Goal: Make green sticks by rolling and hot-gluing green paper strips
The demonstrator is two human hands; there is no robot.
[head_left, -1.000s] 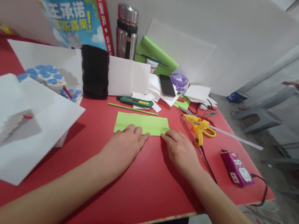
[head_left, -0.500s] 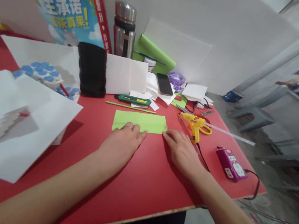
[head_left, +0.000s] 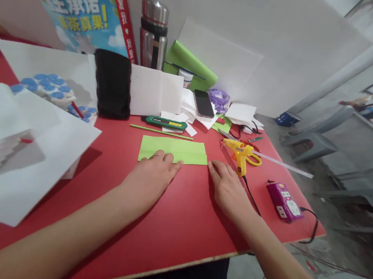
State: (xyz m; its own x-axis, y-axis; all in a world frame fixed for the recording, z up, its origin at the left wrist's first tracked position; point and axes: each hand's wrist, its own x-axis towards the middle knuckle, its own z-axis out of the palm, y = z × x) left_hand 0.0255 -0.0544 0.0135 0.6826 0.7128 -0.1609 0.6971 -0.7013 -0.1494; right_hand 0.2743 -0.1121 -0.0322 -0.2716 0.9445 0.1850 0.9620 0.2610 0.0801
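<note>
A light-green strip of paper point(head_left: 175, 146) lies flat on the red table. My left hand point(head_left: 152, 171) presses on its lower edge, the fingers bent down and the thumb stretched along the edge. Just off the lower right corner of the strip rests my right hand point(head_left: 226, 183), its fingers extended with nothing held in them. Beyond the paper lie a thin green stick point(head_left: 160, 132) and a green utility knife point(head_left: 164, 122). To the right is a yellow hot glue gun point(head_left: 238, 151) with a clear glue stick point(head_left: 280, 163) in its back.
A purple power socket point(head_left: 284, 203) sits near the right table edge. White cut paper pieces point(head_left: 47, 160) stand at the left. Behind are a black case point(head_left: 112, 85), a steel flask point(head_left: 153, 34), a phone point(head_left: 204, 103) and yellow-handled scissors point(head_left: 254, 160).
My right fingers have slid slightly off the paper's right corner. The small raised bit at that corner now lies flat. My left hand stays on the strip; the view has shifted slightly.
</note>
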